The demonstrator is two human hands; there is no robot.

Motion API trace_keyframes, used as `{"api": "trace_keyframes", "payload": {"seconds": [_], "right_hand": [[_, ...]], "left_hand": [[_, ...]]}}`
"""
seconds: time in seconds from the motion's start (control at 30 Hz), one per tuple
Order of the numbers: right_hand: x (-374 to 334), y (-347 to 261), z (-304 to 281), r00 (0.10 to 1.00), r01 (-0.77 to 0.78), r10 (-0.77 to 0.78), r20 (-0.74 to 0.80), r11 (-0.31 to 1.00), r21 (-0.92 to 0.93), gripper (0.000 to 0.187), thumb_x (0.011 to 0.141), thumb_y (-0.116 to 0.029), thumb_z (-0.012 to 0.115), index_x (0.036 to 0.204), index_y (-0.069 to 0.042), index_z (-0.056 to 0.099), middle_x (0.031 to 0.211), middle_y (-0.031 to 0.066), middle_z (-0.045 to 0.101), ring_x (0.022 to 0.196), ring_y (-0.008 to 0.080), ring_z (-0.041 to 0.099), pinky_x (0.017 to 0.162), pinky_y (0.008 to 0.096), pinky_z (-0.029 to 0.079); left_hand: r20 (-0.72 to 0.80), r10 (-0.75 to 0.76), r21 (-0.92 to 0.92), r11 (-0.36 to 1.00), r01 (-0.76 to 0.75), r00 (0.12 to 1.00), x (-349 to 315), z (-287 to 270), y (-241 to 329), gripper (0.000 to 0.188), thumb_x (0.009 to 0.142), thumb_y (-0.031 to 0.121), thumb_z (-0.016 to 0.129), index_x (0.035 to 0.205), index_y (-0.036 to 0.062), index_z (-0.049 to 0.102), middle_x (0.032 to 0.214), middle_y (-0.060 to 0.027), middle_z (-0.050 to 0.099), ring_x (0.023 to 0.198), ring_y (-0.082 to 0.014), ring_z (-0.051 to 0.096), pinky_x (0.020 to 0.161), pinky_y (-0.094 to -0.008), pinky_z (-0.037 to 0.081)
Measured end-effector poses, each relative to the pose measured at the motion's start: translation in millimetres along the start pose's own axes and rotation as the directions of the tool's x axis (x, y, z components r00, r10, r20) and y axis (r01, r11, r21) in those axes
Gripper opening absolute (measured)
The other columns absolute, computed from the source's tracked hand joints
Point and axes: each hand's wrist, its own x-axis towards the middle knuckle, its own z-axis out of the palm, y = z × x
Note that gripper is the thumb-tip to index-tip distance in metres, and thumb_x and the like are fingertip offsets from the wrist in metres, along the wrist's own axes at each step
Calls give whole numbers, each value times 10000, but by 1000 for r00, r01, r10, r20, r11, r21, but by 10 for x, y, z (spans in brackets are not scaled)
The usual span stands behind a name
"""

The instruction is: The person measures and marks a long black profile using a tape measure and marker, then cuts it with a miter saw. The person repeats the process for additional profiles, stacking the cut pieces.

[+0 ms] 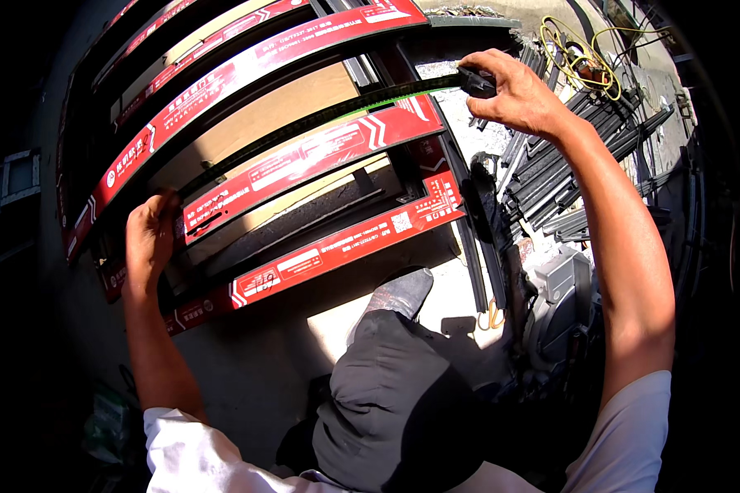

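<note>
My right hand (520,94) grips a black tape measure case (476,81) just past the right end of a red-filmed bar. From the case a dark, green-edged tape blade (345,107) stretches left across the frame, bowing slightly. Its far end reaches my left hand (149,237), whose fingers are closed on it at the bar's left end; the fingertips are in shadow. Beneath the blade lies a dark frame with several parallel bars covered in red printed film (312,158). Tan board (263,115) shows between the bars.
Several dark metal profile offcuts (575,156) are heaped on the right, near a yellow cable (604,78). A grey power tool (561,283) stands beside orange-handled scissors (492,316). My shoe (404,289) is close to the frame's near edge.
</note>
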Motion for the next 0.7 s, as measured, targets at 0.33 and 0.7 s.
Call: {"api": "trace_keyframes", "payload": {"seconds": [0.33,0.7], "right_hand": [[-8,33,21,998,38,-37,-42,999,14,561,807,-241,759,1314,-28,641,1166,169,648,1067,321,677,968,397,565],[-14,97,49,992,100,-101,-76,995,-13,555,814,-205,759,1321,-20,631,1139,160,633,930,271,712,825,371,616]], "left_hand": [[31,-58,16,998,57,998,6,-11,49,92,1035,43,631,1044,-38,673,786,-218,598,671,-195,479,701,-312,493],[15,-24,10,1000,24,1000,5,4,15,79,1030,36,637,1035,-31,679,775,-214,606,663,-198,484,696,-311,494]]}}
